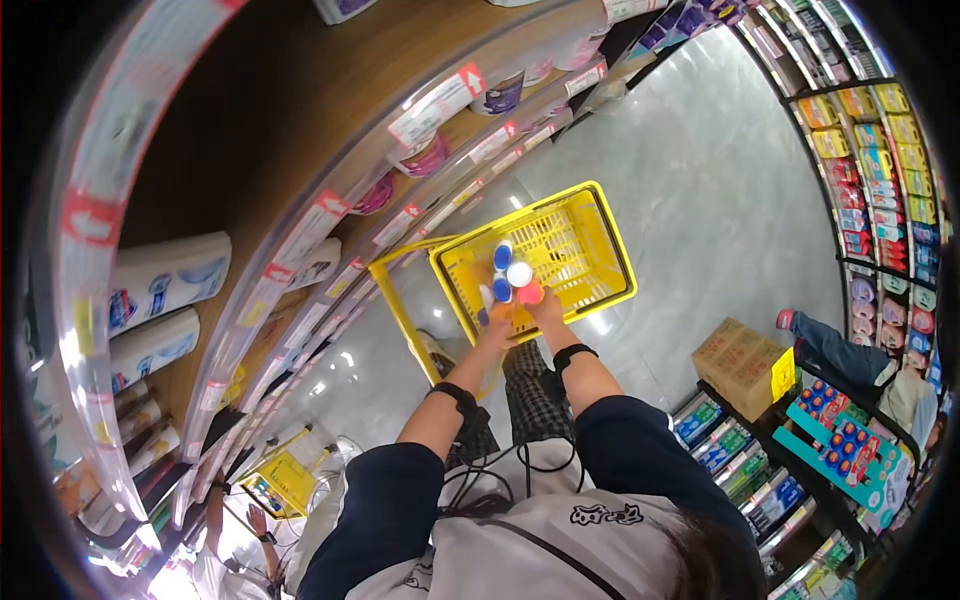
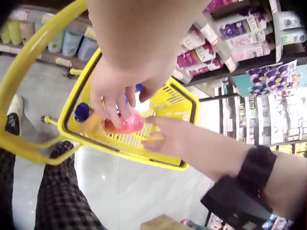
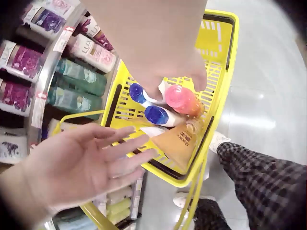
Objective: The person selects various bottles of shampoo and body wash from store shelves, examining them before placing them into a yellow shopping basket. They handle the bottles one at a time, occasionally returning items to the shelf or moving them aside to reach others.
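Several bottles stand in a yellow shopping basket (image 1: pixel 605 245). My left hand (image 3: pixel 96 160) is spread with its fingers straight beside an orange tube (image 3: pixel 177 143), palm showing in the right wrist view. My right hand (image 2: pixel 168 136) reaches in from the other side, its fingers extended at a pink-capped orange bottle (image 3: pixel 181 99). Close to that bottle are two white bottles with blue caps, one blue cap (image 3: pixel 156 115) in front of the other blue cap (image 3: pixel 137 93). A round white cap (image 1: pixel 519 273) shows between them in the head view. Part of the right hand's grasp area is hidden by the hand itself.
Shelves with Lux bottles (image 3: pixel 91 52) line the left side. A cardboard box (image 1: pixel 738 365) stands at the right, near a teal display (image 1: pixel 850 455). One person (image 1: pixel 845 365) is at the right; another yellow basket (image 1: pixel 283 480) is behind at lower left. The basket's handle (image 1: pixel 400 325) rises near my legs.
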Action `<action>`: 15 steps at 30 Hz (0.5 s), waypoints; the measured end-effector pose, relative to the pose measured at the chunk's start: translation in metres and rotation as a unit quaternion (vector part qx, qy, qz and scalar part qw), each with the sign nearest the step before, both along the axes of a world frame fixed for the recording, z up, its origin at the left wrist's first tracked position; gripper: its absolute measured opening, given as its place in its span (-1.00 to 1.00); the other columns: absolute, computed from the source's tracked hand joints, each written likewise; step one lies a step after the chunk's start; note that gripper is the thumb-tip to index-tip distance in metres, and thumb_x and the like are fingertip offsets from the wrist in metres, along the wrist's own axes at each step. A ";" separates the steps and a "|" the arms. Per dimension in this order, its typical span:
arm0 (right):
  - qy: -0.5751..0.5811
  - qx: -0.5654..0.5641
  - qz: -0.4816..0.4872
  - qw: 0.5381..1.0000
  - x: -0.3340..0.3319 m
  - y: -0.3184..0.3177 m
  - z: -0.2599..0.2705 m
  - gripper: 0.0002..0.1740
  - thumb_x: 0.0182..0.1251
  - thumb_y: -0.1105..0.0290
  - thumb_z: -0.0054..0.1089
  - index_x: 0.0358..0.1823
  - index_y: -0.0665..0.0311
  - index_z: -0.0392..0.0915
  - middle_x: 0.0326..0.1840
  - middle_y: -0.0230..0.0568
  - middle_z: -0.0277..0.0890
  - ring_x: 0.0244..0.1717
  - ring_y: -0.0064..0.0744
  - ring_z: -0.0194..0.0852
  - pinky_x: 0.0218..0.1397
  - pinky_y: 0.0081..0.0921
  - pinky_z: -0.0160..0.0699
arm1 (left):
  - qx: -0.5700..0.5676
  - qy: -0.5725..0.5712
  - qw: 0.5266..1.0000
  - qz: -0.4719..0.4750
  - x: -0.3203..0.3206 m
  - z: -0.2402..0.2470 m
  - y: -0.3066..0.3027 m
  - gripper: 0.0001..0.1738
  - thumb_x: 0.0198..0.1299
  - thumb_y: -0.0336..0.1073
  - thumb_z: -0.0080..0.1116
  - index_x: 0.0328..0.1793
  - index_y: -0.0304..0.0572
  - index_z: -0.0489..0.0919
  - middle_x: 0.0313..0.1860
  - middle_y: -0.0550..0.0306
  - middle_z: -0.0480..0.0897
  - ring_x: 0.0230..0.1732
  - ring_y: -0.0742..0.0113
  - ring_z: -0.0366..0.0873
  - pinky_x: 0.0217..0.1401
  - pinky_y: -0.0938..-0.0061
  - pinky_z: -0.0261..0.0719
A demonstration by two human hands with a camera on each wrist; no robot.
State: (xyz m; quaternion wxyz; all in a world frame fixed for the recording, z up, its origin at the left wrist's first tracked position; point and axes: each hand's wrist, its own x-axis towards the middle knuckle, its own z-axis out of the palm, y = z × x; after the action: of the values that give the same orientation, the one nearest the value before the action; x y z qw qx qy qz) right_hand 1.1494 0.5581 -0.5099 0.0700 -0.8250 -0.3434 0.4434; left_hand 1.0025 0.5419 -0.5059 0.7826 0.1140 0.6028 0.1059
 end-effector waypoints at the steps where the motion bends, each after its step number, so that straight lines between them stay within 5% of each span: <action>1: 0.022 -0.017 -0.006 1.000 0.003 0.010 0.014 -0.32 -0.16 0.20 0.35 0.04 0.34 0.38 -0.08 0.10 0.50 -0.03 0.00 0.47 0.00 -0.29 0.47 | -0.022 0.007 1.000 0.016 0.014 0.007 0.004 -0.57 0.11 -0.27 0.08 0.13 -0.11 0.37 -0.19 0.15 0.50 -0.15 0.34 0.50 -0.25 0.45 0.51; 3: 0.054 -0.014 -0.003 0.998 0.006 0.015 0.000 -0.28 -0.16 0.19 0.37 0.08 0.35 0.36 -0.04 0.07 0.49 -0.01 -0.07 0.48 0.00 -0.33 0.46 | 0.005 0.012 0.999 0.039 0.030 -0.016 0.005 -0.43 0.11 -0.21 0.12 0.28 0.00 0.28 -0.06 0.16 0.46 -0.08 0.31 0.48 -0.22 0.40 0.51; 7: 0.171 0.042 -0.036 0.984 0.004 -0.010 -0.105 -0.25 -0.12 0.22 0.37 0.15 0.34 0.32 -0.01 -0.04 0.48 0.03 -0.27 0.46 0.03 -0.44 0.41 | 0.100 0.004 0.991 0.093 0.034 -0.135 -0.008 -0.29 0.09 -0.06 0.14 0.37 0.05 0.18 0.11 0.18 0.41 -0.01 0.29 0.45 -0.09 0.41 0.46; 9: 0.193 0.072 -0.034 0.978 0.004 -0.014 -0.111 -0.31 -0.07 0.31 0.34 0.17 0.29 0.33 -0.03 -0.16 0.49 0.00 -0.41 0.45 0.04 -0.50 0.39 | 0.118 0.089 0.988 0.034 0.042 -0.084 0.010 -0.21 0.06 0.01 0.18 0.40 0.04 0.14 0.20 0.21 0.36 0.05 0.33 0.41 -0.04 0.42 0.43; 15: 0.253 0.134 -0.080 0.955 0.001 -0.016 -0.142 -0.35 -0.01 0.38 0.28 0.19 0.24 0.32 0.00 -0.19 0.47 -0.03 -0.44 0.46 -0.01 -0.53 0.42 | 0.079 0.040 0.996 -0.023 0.047 -0.067 0.022 -0.18 0.08 0.00 0.15 0.43 0.01 0.08 0.30 0.21 0.24 0.23 0.40 0.25 0.06 0.49 0.36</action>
State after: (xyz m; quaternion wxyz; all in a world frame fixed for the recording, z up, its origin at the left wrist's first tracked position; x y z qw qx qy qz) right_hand 1.1502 0.5426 -0.6519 0.3001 -0.6936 -0.3038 0.5801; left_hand 1.0493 0.5643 -0.5733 0.7484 0.1939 0.6208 0.1305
